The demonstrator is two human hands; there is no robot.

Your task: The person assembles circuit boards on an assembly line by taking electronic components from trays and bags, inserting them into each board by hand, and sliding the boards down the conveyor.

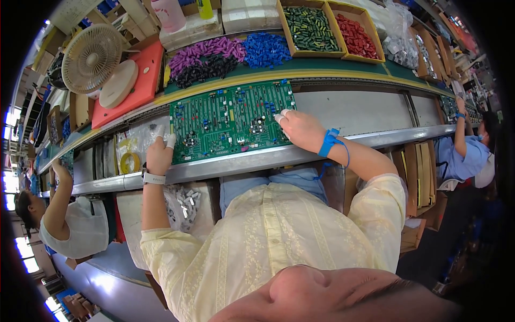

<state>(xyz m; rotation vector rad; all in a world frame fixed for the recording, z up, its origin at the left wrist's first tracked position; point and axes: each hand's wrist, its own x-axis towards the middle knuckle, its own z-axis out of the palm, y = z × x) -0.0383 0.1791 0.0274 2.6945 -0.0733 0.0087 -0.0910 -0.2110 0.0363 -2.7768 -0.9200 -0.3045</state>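
Observation:
A large green circuit board [221,124], crowded with small parts, lies across the conveyor rails in front of me. My left hand [159,155] is at its left edge, with white finger covers on; the thumb touches the board and the forefinger points away alongside it. On the opposite side, my right hand [301,130] grips the right edge, its covered fingertips over the board's corner area. Parts of the fingers on both hands are hidden. A blue wrist strap [329,143] with a coiled cord is on my right wrist, and a pale band [154,178] on my left.
Beyond the rail lie piles of purple [214,49], black [206,72] and blue components [266,49], plus boxes of green [309,29] and red ones [355,36]. A fan [92,58] stands far left. Yellow tape [130,162] sits near my left hand. Co-workers sit both sides.

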